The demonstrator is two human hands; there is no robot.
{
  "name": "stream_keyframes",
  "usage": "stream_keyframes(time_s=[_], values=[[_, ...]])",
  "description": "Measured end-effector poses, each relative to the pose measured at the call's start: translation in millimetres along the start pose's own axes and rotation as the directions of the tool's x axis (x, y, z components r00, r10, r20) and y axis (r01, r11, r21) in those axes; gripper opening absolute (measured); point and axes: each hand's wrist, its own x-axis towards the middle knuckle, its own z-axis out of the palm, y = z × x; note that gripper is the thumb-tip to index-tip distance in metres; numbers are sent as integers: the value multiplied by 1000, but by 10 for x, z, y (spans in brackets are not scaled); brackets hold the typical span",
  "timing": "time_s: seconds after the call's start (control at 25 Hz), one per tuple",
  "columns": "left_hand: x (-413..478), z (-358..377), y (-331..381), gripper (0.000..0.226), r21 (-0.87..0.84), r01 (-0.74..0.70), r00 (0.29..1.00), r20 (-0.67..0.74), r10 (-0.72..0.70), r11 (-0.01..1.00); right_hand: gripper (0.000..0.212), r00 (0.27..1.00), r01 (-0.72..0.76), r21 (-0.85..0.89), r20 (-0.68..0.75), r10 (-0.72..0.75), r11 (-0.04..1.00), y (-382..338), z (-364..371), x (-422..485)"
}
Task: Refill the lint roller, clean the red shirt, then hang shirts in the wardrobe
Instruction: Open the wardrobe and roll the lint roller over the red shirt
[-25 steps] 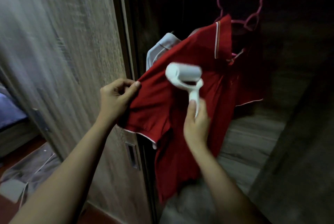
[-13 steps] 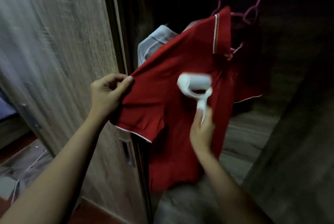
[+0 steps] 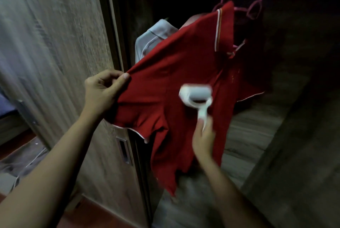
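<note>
A red polo shirt [image 3: 176, 66] with white trim hangs on a pink hanger [image 3: 255, 7] inside the open wardrobe. My left hand [image 3: 103, 93] pinches the shirt's sleeve and holds the cloth stretched out to the left. My right hand [image 3: 203, 137] grips the handle of a white lint roller [image 3: 196, 95], whose roll lies against the shirt's front, blurred by motion. A grey shirt [image 3: 152, 38] hangs behind the red one, mostly hidden.
A wooden wardrobe door [image 3: 55, 47] with a recessed handle [image 3: 123, 150] stands at the left. The wardrobe's wooden shelf [image 3: 257, 126] lies below the shirts. A grey garment [image 3: 24, 161] lies on the floor at lower left.
The lint roller has moved down and to the right across the shirt's front. My left hand still holds the sleeve stretched.
</note>
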Motion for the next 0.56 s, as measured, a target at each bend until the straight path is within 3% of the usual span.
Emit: stream_keyframes(time_s=[0.08,0.2,0.28,0.36,0.44,0.48,0.56], values=[[-7,8,20,15,-1,3,1000,-10,-3,1000,43,977,139,109,-177,-119,984,-414,-15,541],[-9,-5,47,14,9,11,1000,-6,-11,1000,41,974,163,156,-182,-134,974,-418,97,614],[-8,-10,55,13,14,14,1000,-9,-14,1000,45,993,109,51,-44,-107,993,33,189,213],[-9,-7,60,12,25,7,1000,-11,-7,1000,55,983,27,-108,185,-6,994,623,219,-343],[-7,0,39,9,42,-7,1000,-14,7,999,65,864,-81,-259,463,197,962,1114,285,-823],[-9,2,21,8,55,-17,1000,-18,18,998,62,815,-77,-328,524,249,941,1372,342,-1026],[-8,2,-10,8,70,-24,999,-21,26,997,58,807,7,-438,534,254,899,1729,470,-1269]])
